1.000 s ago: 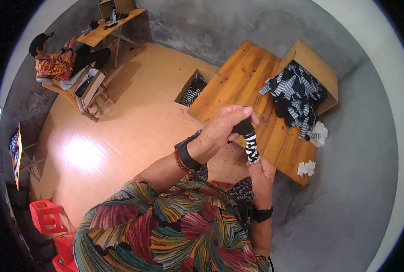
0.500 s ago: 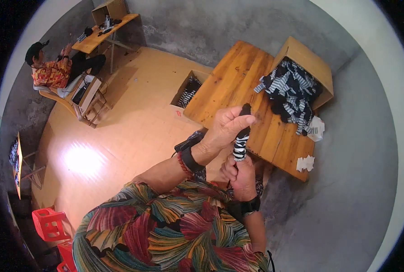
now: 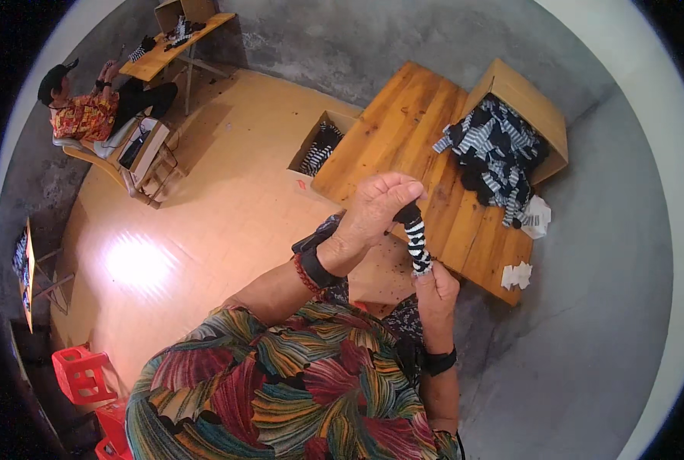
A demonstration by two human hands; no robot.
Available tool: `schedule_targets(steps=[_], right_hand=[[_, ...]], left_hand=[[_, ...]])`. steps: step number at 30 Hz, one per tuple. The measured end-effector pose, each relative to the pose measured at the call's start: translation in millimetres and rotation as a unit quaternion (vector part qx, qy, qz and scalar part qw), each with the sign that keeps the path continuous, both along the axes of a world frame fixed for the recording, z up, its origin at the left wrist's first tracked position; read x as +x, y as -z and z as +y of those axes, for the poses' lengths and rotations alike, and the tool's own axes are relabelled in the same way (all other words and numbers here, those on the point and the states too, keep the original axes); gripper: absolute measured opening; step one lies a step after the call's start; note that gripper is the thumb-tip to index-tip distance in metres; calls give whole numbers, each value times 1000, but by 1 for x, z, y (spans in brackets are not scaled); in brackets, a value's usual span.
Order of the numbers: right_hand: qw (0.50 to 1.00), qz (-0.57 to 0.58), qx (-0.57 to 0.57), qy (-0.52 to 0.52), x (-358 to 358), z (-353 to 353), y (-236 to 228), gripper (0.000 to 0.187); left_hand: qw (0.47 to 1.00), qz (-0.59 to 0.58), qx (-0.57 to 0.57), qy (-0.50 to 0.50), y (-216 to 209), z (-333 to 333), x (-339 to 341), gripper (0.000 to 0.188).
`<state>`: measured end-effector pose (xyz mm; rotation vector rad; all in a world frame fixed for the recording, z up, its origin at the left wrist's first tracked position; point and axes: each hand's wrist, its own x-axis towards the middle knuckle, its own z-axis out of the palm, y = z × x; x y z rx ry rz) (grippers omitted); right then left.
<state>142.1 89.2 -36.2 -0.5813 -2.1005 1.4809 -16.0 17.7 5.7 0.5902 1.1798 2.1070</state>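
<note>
Stretched between my hands is a narrow black-and-white striped knitted piece (image 3: 416,241); it looks like a sock or a glove, and I cannot tell which. My left hand (image 3: 376,205) is closed on its upper, black end, with thumb and fingers pinched together. Down at its lower, striped end, my right hand (image 3: 436,290) grips the edge, thumb uppermost. The piece hangs slightly slanted, over the near edge of the wooden table (image 3: 388,138). Similar striped pieces lie in a heap (image 3: 495,153) that spills from a tipped cardboard box (image 3: 550,126) on the table.
White paper scraps (image 3: 516,276) and a crumpled white wrapper (image 3: 537,217) lie at the table's right side. An open carton (image 3: 296,165) with striped pieces stands left of it. Another person (image 3: 89,115) sits at a far table (image 3: 158,57). Red stools (image 3: 83,374) stand lower left.
My right hand has moved right and turned, keeping the striped end. My left hand has shifted slightly left, its grip now covering the black tip. The piece tilts the other way.
</note>
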Motion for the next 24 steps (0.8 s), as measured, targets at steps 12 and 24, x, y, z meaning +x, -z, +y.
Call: schedule_targets(steps=[12, 24], right_hand=[[833, 90, -521, -160, -18, -22, 9, 25], [999, -16, 30, -19, -11, 2, -5, 22]], left_hand=[[999, 13, 42, -15, -1, 5, 18, 20], [993, -107, 38, -19, 1, -6, -4, 25]])
